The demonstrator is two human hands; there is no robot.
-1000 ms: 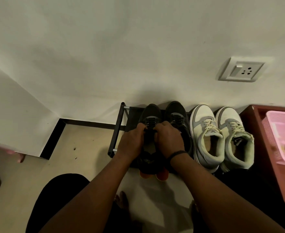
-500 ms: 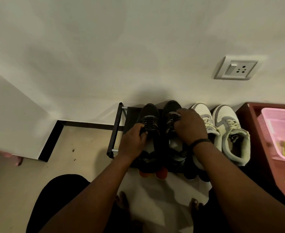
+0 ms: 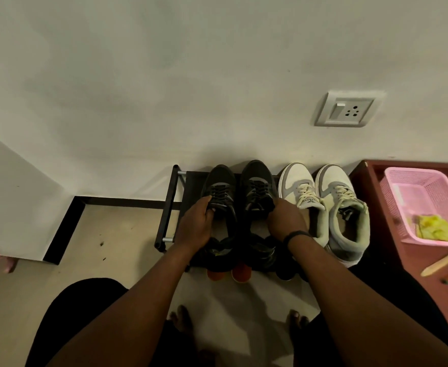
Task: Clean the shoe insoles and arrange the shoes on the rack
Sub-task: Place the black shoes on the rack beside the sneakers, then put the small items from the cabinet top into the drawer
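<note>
Black sneakers [image 3: 240, 192] on the rack [image 3: 168, 207]: my left hand [image 3: 195, 225] and right hand [image 3: 286, 221] each grip one.

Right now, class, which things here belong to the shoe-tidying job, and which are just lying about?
Part of the job:
pair of black lace-up sneakers, one in each of the hands
pair of white and grey sneakers
black metal shoe rack

Lying about:
pink plastic basket
white wall socket

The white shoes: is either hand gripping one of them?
No: the left hand and right hand each grip a black shoe.
</note>
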